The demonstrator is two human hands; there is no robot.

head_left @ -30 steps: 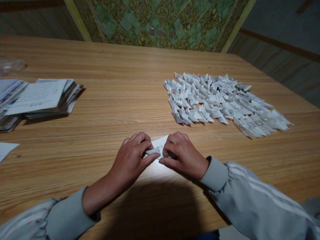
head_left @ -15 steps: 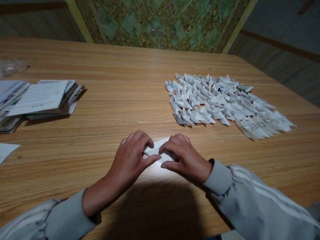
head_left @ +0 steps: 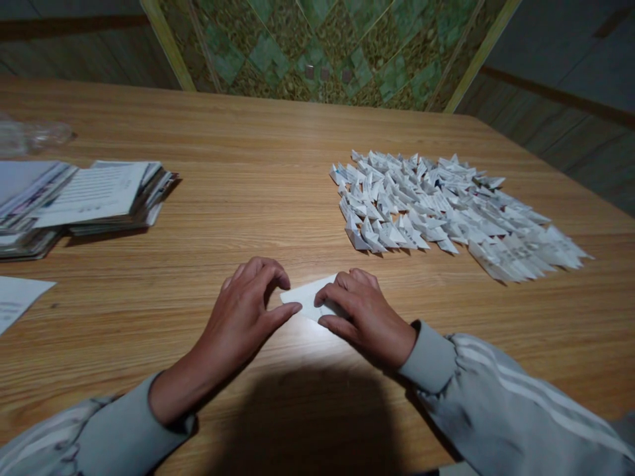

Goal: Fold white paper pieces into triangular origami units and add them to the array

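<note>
Spreading wide and bare, a wood-grain surface [head_left: 238, 192], smooth and pale brown. Lying far right on it, one flat bed of folded white paper pieces [head_left: 446, 211], small, pointed and triangular, too many and too overlapped for counting. Sitting at far left, one slumped stack of printed sheets and booklets [head_left: 89, 201], edges fanned; nearer at the left edge, a corner of one loose white sheet [head_left: 17, 301]. Resting in the near middle, two hands in grey striped sleeves: left hand [head_left: 238, 320] arched, thumb tip touching the left end of one small folded white paper [head_left: 307, 301], fingers curled but not clamping; right hand [head_left: 364, 317] pressing down on that paper's right part, fingers bent over it, pinning it flat.
</note>
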